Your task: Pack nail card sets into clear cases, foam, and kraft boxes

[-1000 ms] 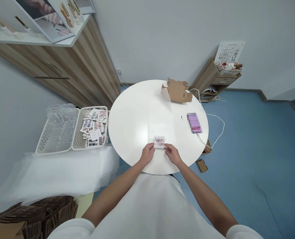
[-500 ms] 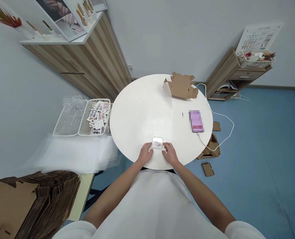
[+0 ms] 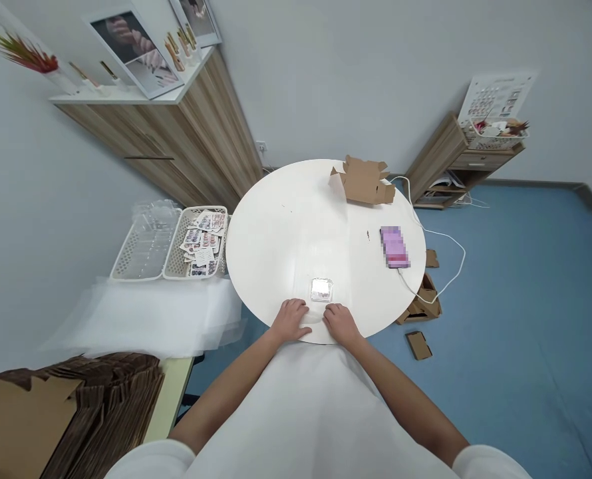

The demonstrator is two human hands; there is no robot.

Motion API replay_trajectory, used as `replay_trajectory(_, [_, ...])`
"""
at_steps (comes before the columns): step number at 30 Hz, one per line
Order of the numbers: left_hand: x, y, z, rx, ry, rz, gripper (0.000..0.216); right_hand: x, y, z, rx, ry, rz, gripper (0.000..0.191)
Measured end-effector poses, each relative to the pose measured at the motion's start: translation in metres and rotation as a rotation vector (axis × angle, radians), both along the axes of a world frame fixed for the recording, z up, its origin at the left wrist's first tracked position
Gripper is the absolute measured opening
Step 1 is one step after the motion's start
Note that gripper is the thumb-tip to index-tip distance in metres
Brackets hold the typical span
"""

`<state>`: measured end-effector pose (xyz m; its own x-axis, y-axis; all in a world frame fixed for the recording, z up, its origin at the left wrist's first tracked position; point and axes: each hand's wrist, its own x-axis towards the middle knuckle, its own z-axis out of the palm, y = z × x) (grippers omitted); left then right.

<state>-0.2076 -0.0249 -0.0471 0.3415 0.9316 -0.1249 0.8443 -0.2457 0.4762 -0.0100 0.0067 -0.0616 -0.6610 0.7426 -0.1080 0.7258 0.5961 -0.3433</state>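
Note:
A small clear plastic case (image 3: 321,289) lies flat on the round white table (image 3: 286,233) near its front edge. My left hand (image 3: 289,319) rests on the table just below and left of the case, fingers loosely spread, holding nothing. My right hand (image 3: 340,322) lies below and right of the case, also empty with fingers apart. Neither hand touches the case.
A folded brown cardboard box (image 3: 364,181) sits at the table's far side, a pink phone (image 3: 394,246) on a white cable at the right. Two white baskets (image 3: 176,243) stand at the left, one with nail cards. Flat cardboard (image 3: 71,406) is stacked at lower left.
Both hands have let go of the clear case and drawn back toward the table's front edge. The case now lies free on the table.

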Motion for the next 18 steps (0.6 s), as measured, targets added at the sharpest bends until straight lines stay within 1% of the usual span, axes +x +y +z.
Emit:
replay_trajectory(2, [-0.003, 0.003, 0.001, 0.000, 0.028, 0.022, 0.018, -0.003, 0.002, 0.010, -0.058, 0.026, -0.040, 0.016])
replay_trajectory(5, [-0.012, 0.005, 0.002, 0.003, 0.019, 0.053, 0.021, -0.003, -0.001, 0.024, -0.134, 0.071, -0.063, 0.016])
replay_trajectory(6, [-0.016, 0.004, 0.003, 0.002, 0.002, 0.059, 0.022, -0.003, -0.004, 0.026, -0.146, 0.088, -0.070, 0.019])
replay_trajectory(8, [-0.023, -0.001, 0.003, -0.013, -0.037, 0.065, 0.022, 0.000, -0.013, 0.027, -0.154, 0.120, -0.093, 0.038])
replay_trajectory(9, [-0.026, -0.004, 0.003, -0.024, -0.056, 0.066, 0.021, 0.002, -0.019, 0.025, -0.157, 0.133, -0.116, 0.045])
replay_trajectory(10, [-0.030, -0.007, 0.003, -0.035, -0.071, 0.065, 0.021, 0.004, -0.024, 0.023, -0.163, 0.142, -0.148, 0.044])
replay_trajectory(13, [-0.039, -0.015, 0.002, -0.057, -0.120, 0.069, 0.020, 0.008, -0.039, 0.016, -0.209, 0.200, -0.291, 0.023])
replay_trajectory(16, [-0.046, -0.014, 0.002, -0.082, -0.219, 0.097, 0.021, 0.009, -0.042, 0.016, -0.261, 0.298, -0.445, 0.021])
replay_trajectory(18, [-0.049, -0.007, 0.001, -0.110, -0.284, 0.156, 0.022, 0.007, -0.036, 0.018, -0.289, 0.331, -0.535, 0.022])
